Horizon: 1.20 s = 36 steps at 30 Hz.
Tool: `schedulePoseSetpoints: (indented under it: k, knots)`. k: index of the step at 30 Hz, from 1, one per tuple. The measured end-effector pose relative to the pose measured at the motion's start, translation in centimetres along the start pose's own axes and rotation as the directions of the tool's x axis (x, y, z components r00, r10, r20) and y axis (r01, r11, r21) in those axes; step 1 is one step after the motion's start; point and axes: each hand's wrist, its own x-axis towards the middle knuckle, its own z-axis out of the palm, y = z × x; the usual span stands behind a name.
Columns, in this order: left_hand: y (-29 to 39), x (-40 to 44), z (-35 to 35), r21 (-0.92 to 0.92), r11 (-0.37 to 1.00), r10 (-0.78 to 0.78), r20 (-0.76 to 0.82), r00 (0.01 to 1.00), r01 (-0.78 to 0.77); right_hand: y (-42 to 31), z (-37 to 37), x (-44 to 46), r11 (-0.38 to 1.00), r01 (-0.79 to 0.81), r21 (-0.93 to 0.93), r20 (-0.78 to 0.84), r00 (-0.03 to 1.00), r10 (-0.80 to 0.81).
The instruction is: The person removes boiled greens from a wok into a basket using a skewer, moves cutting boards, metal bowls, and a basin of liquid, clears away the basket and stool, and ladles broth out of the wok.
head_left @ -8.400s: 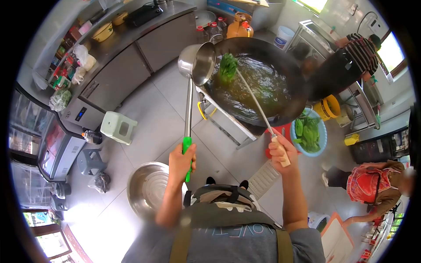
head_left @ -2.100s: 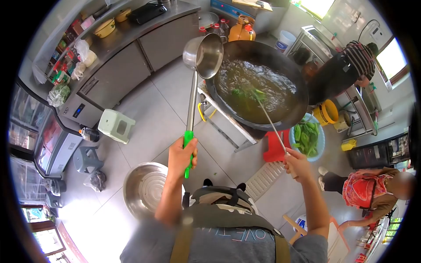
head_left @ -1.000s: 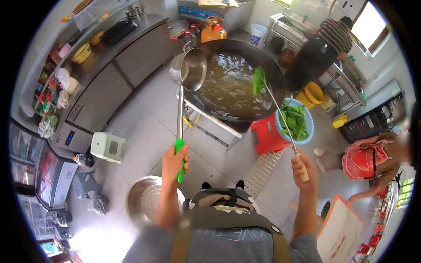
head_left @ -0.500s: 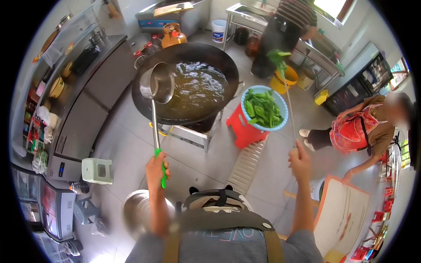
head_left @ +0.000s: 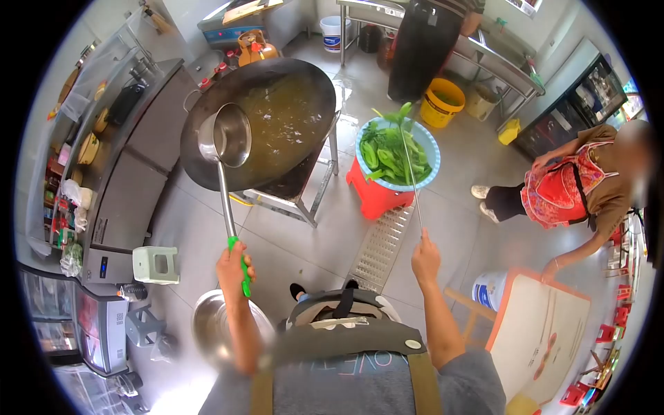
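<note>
My left hand (head_left: 235,268) is closed round the green grip of a large metal ladle (head_left: 233,135), whose bowl hangs over the near left side of a big dark wok (head_left: 294,104) holding liquid. In my right hand (head_left: 425,259) is the handle of a long thin metal rod (head_left: 410,162). The rod's far end, with green leaves (head_left: 395,116) at it, is over the light blue basin (head_left: 431,169). Leafy greens (head_left: 387,155) fill that basin, which stands on a red stool (head_left: 373,196). Whether the leaves at the tip touch the pile is unclear.
A metal frame (head_left: 304,207) supports the wok. On the floor are a steel basin (head_left: 214,325), a pale stool (head_left: 155,265) and a yellow bucket (head_left: 443,102). One person in a red apron (head_left: 560,194) stands at right; another in a black apron (head_left: 422,52) is by the sink.
The view has turned right, so the wok sits further left. The rod and its leaves have gone from over the wok to the blue basin. My left hand still holds the ladle over the wok.
</note>
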Motion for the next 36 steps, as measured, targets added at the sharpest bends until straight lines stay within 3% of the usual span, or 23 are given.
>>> schedulePoseSetpoints:
  k: [4, 7, 10, 13, 14, 15, 16, 17, 19, 21, 22, 25, 28, 29, 31, 32, 35, 36]
  knots:
    - [0.7, -1.2, 1.2, 0.051, 0.999, 0.020, -0.035, 0.999, -0.019, 0.7, -0.9, 0.9, 0.996, -0.083, -0.026, 0.074, 0.994, 0.085]
    - [1.1, -2.0, 2.0, 0.047, 0.999, -0.018, -0.039, 0.999, 0.020, 1.4, -2.5, 1.3, 0.980, -0.118, -0.160, 0.091, 0.987, 0.134]
    - [0.6, -2.2, 2.2, -0.040, 0.999, 0.006, -0.028, 1.000, -0.007, 1.4, -4.1, 0.4, 0.996, -0.054, -0.075, 0.038, 0.998, 0.057]
    - [0.7, -2.5, 2.5, 0.023, 1.000, 0.011, -0.056, 0.998, -0.010, 2.6, -3.0, -0.3, 0.981, 0.151, 0.118, -0.126, 0.983, -0.136]
    - [0.6, -2.4, 2.6, 0.068, 0.997, 0.031, -0.047, 0.998, -0.028, 1.9, -3.2, 0.1, 0.912, -0.076, 0.404, 0.034, 0.997, 0.068]
    - [0.3, -2.3, 2.5, 0.116, 0.992, 0.044, -0.034, 0.998, -0.040, 1.2, -3.5, -0.2, 0.724, -0.327, 0.608, 0.249, 0.944, 0.217]
    - [-0.1, -2.3, 2.4, 0.167, 0.985, 0.053, -0.017, 0.998, -0.049, 0.5, -4.2, -0.3, 0.446, -0.562, 0.697, 0.483, 0.827, 0.287]
    - [-0.4, -2.3, 2.4, 0.097, 0.995, 0.024, -0.017, 1.000, -0.022, 0.6, -4.6, 0.0, 0.101, -0.664, 0.741, 0.631, 0.740, 0.232]
    - [-0.7, -2.2, 2.3, -0.043, 0.999, -0.031, -0.012, 0.999, 0.030, 0.6, -5.1, 1.4, -0.561, -0.676, 0.477, 0.801, 0.597, -0.039]
    - [-0.4, -2.5, 2.6, -0.005, 0.999, -0.032, -0.025, 0.999, 0.032, 0.9, -5.7, 2.7, -0.836, -0.544, 0.076, 0.773, 0.562, -0.295]
    - [-0.1, -2.6, 2.6, 0.014, 0.999, -0.033, -0.033, 0.999, 0.034, 1.0, -5.9, 3.0, -0.880, -0.448, -0.154, 0.713, 0.566, -0.413]
    - [0.3, -2.9, 2.5, -0.013, 0.999, -0.037, -0.016, 0.999, 0.036, 0.2, -5.8, 3.3, -0.867, -0.445, -0.223, 0.688, 0.558, -0.464]
    - [1.5, -3.6, 2.8, 0.002, 1.000, 0.000, -0.015, 1.000, 0.000, -1.5, -5.7, 1.7, -0.834, -0.547, -0.075, 0.645, 0.611, -0.459]
    - [1.8, -3.8, 3.0, 0.001, 1.000, 0.008, -0.034, 0.999, -0.008, -2.5, -5.6, 1.7, -0.721, -0.650, 0.239, 0.738, 0.604, -0.300]
    - [2.0, -4.1, 3.1, 0.011, 1.000, 0.015, -0.066, 0.998, -0.015, -4.2, -5.4, 1.1, -0.195, -0.718, 0.668, 0.739, 0.671, 0.061]
    - [1.9, -4.1, 3.0, 0.030, 0.999, 0.019, -0.063, 0.998, -0.017, -4.2, -4.8, 1.2, 0.084, -0.697, 0.712, 0.671, 0.711, 0.209]
    - [1.7, -3.8, 2.8, 0.081, 0.997, 0.023, -0.056, 0.998, -0.019, -4.7, -6.2, 0.4, 0.575, -0.542, 0.613, 0.479, 0.834, 0.274]
    - [1.7, -3.8, 2.7, 0.091, 0.996, 0.020, -0.060, 0.998, -0.015, -4.2, -6.0, -0.1, 0.729, -0.412, 0.547, 0.364, 0.901, 0.236]
